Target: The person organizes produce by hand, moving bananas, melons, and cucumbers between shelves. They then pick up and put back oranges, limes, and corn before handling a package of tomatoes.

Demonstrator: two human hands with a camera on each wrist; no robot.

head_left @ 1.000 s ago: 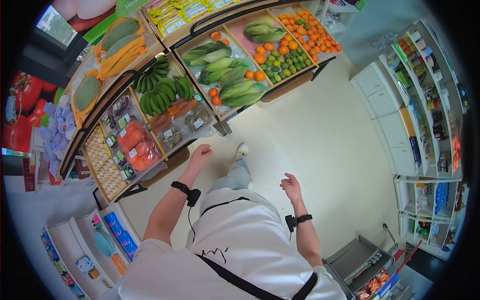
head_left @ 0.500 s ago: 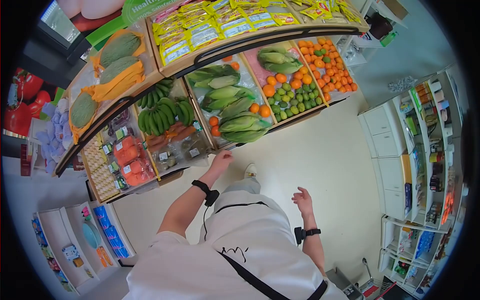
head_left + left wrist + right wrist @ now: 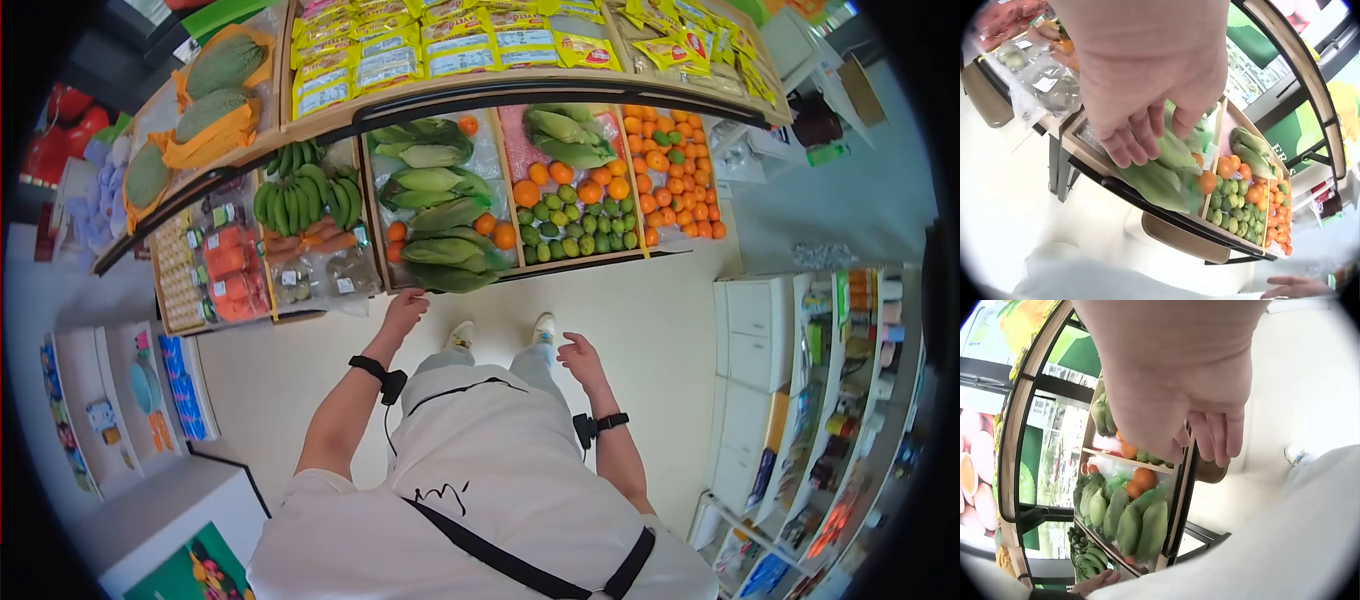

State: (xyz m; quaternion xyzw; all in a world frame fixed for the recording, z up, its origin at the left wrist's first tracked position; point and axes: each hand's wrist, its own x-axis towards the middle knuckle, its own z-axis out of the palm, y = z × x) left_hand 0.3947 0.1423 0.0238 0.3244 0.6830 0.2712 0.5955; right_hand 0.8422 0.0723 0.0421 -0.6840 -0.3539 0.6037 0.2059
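Note:
The left hand (image 3: pixel 404 314) is at the front edge of the produce stand, close to the corn in green husks (image 3: pixel 447 262). In the left wrist view that hand (image 3: pixel 1147 94) has loosely bent fingers in front of the corn (image 3: pixel 1160 178) and holds nothing; whether it touches the stand is unclear. The right hand (image 3: pixel 583 362) hangs in front of the body, away from the produce. In the right wrist view its fingers (image 3: pixel 1216 434) are relaxed, nothing in them, with husked corn (image 3: pixel 1138 528) in a compartment beyond.
Oranges (image 3: pixel 684 190), green citrus (image 3: pixel 580 228), bananas (image 3: pixel 295 205) and egg rows (image 3: pixel 180 280) fill other compartments. Yellow packets (image 3: pixel 460 45) lie on the upper tier behind a black rail (image 3: pixel 500 97). White cabinets (image 3: pixel 750 350) stand at the right, shelves (image 3: pixel 85 390) at the left.
The body has come up square to the stand, with both feet now in view. The left hand has moved along the stand's front edge beside the corn; the right hand remains empty before the body.

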